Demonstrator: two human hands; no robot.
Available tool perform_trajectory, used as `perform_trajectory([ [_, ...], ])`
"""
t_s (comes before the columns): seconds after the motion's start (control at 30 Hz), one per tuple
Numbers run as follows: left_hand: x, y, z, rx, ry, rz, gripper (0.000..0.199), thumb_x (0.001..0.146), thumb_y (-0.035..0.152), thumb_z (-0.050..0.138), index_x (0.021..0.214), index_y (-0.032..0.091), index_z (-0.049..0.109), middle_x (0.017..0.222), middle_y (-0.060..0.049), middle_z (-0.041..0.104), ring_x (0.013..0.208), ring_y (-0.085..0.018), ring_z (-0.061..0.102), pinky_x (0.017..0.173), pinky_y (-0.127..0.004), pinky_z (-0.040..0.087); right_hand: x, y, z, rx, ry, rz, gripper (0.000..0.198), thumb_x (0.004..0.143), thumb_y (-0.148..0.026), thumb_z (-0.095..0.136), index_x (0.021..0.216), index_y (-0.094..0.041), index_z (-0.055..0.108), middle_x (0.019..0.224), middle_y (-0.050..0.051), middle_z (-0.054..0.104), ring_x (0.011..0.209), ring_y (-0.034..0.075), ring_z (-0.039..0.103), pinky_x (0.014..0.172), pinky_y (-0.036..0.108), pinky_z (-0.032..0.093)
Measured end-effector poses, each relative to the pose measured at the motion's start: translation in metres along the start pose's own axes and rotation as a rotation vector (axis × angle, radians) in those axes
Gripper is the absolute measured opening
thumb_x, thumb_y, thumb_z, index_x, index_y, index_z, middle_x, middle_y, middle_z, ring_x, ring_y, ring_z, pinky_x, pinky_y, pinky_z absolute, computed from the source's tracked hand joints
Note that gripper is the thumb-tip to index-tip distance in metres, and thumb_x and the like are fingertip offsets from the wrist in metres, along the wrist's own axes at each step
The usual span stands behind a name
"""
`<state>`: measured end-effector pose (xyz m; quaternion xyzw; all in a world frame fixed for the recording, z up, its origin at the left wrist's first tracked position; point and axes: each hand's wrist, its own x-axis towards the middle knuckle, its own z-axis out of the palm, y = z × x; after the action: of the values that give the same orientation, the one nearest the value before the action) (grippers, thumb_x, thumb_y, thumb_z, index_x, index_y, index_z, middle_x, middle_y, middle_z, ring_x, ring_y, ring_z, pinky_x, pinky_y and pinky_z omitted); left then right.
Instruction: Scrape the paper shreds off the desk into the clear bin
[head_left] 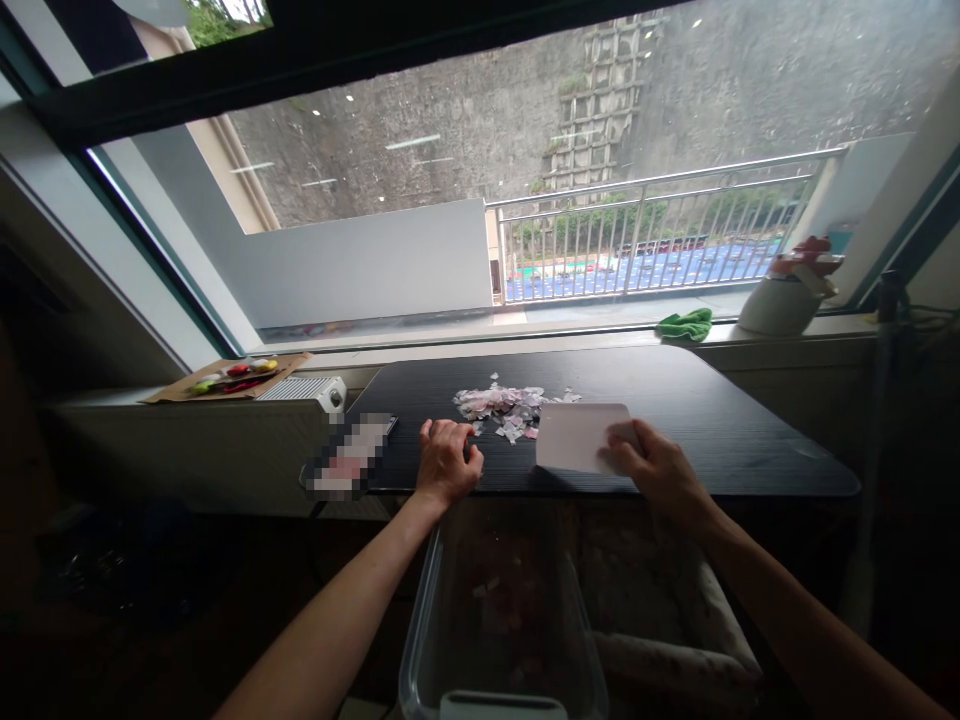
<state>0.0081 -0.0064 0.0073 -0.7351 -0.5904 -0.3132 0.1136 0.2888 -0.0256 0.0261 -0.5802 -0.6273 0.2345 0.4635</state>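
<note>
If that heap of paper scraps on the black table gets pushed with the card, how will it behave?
The paper scraps look tiny and thin, so probably very light and apt to scatter. Being a loose heap, they would likely spread rather than slide as one mass. The white card under the right hand lies flat and looks fairly stiff.

The worktop (675, 400) is dark with a fine wood-like grain and a matt finish, and the scraps (504, 405) on it look like thin torn paper, pale pink and white. The card (576, 437) under the right hand (652, 470) is smooth, matt and white, like stiff paper or thin plastic. The bin (499, 620) below is clear glossy plastic, the rag (686, 324) on the sill soft green cloth, and the railing (660, 235) outside shiny metal.
</note>
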Motion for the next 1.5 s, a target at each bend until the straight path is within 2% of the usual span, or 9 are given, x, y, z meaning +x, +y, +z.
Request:
perform_trajectory([
  [0.1, 0.000, 0.000, 0.001, -0.004, -0.003, 0.001, 0.014, 0.074, 0.018, 0.053, 0.086, 0.020, 0.060, 0.082, -0.006, 0.064, 0.094, -0.026, 0.057, 0.105, -0.050, 0.030, -0.004, -0.001, 0.002, 0.081, -0.057, 0.007, 0.019, 0.074, -0.038, 0.052, 0.077, -0.021, 0.058, 0.067, 0.001, 0.061, 0.060, 0.016, 0.055, 0.054, 0.028, 0.044],
  [0.3, 0.000, 0.000, 0.000, -0.019, -0.006, -0.008, 0.014, 0.074, 0.018, 0.052, 0.085, 0.021, 0.060, 0.083, -0.005, 0.065, 0.094, -0.026, 0.057, 0.105, -0.051, 0.030, -0.001, 0.004, 0.007, 0.047, -0.018, 0.013, 0.016, 0.071, -0.036, 0.054, 0.074, -0.021, 0.059, 0.064, 0.000, 0.061, 0.059, 0.016, 0.054, 0.053, 0.027, 0.043],
  [0.53, 0.000, 0.000, 0.000, -0.009, -0.006, -0.006, 0.015, 0.074, 0.018, 0.053, 0.086, 0.021, 0.060, 0.081, -0.005, 0.064, 0.093, -0.026, 0.057, 0.105, -0.051, 0.030, -0.006, -0.002, 0.016, 0.212, -0.178, 0.099, 0.023, 0.073, -0.041, 0.055, 0.079, -0.020, 0.059, 0.073, 0.001, 0.063, 0.064, 0.016, 0.057, 0.056, 0.028, 0.045],
  [0.63, 0.000, 0.000, 0.000, -0.004, -0.007, -0.003, 0.015, 0.074, 0.018, 0.053, 0.086, 0.021, 0.060, 0.081, -0.005, 0.064, 0.094, -0.026, 0.057, 0.106, -0.051, 0.030, -0.003, -0.001, 0.014, 0.224, -0.144, 0.105, 0.024, 0.072, -0.041, 0.056, 0.081, -0.019, 0.059, 0.073, 0.001, 0.062, 0.065, 0.017, 0.057, 0.057, 0.029, 0.046],
  [0.83, 0.000, 0.001, -0.001, 0.000, -0.013, -0.011, 0.015, 0.074, 0.018, 0.052, 0.087, 0.020, 0.060, 0.081, -0.006, 0.064, 0.094, -0.026, 0.057, 0.106, -0.050, 0.030, -0.001, 0.000, 0.011, 0.160, -0.129, 0.064, 0.020, 0.073, -0.038, 0.054, 0.079, -0.020, 0.059, 0.070, 0.002, 0.062, 0.063, 0.017, 0.057, 0.057, 0.029, 0.046],
  [1.03, 0.000, 0.001, 0.000, 0.004, -0.012, -0.005, 0.015, 0.074, 0.018, 0.052, 0.087, 0.020, 0.060, 0.081, -0.006, 0.064, 0.094, -0.026, 0.057, 0.105, -0.051, 0.030, 0.013, -0.008, 0.008, -0.043, 0.123, -0.041, 0.023, 0.079, -0.038, 0.052, 0.091, -0.020, 0.060, 0.079, 0.009, 0.072, 0.072, 0.024, 0.067, 0.063, 0.034, 0.049],
  [1.2, 0.000, 0.000, 0.001, 0.005, -0.008, -0.006, 0.015, 0.074, 0.017, 0.052, 0.086, 0.020, 0.061, 0.080, -0.005, 0.063, 0.092, -0.025, 0.057, 0.105, -0.050, 0.031, 0.016, -0.014, 0.009, -0.105, 0.060, -0.157, 0.019, 0.082, -0.033, 0.051, 0.095, -0.022, 0.060, 0.084, 0.008, 0.076, 0.074, 0.024, 0.071, 0.066, 0.034, 0.051],
  [1.37, 0.000, -0.001, 0.003, 0.009, 0.006, 0.002, 0.014, 0.074, 0.018, 0.053, 0.086, 0.020, 0.060, 0.080, -0.005, 0.064, 0.092, -0.025, 0.057, 0.105, -0.051, 0.031, 0.014, -0.018, 0.013, -0.042, 0.069, -0.172, 0.020, 0.086, -0.033, 0.048, 0.097, -0.021, 0.058, 0.084, 0.009, 0.077, 0.080, 0.024, 0.073, 0.070, 0.035, 0.053],
  [1.5, 0.000, -0.001, 0.003, 0.005, 0.013, 0.004, 0.015, 0.074, 0.017, 0.053, 0.086, 0.020, 0.060, 0.080, -0.005, 0.064, 0.091, -0.025, 0.057, 0.104, -0.051, 0.032, 0.015, -0.020, 0.019, -0.113, 0.012, -0.209, 0.018, 0.086, -0.031, 0.048, 0.098, -0.021, 0.058, 0.086, 0.008, 0.076, 0.077, 0.023, 0.073, 0.067, 0.034, 0.052],
])
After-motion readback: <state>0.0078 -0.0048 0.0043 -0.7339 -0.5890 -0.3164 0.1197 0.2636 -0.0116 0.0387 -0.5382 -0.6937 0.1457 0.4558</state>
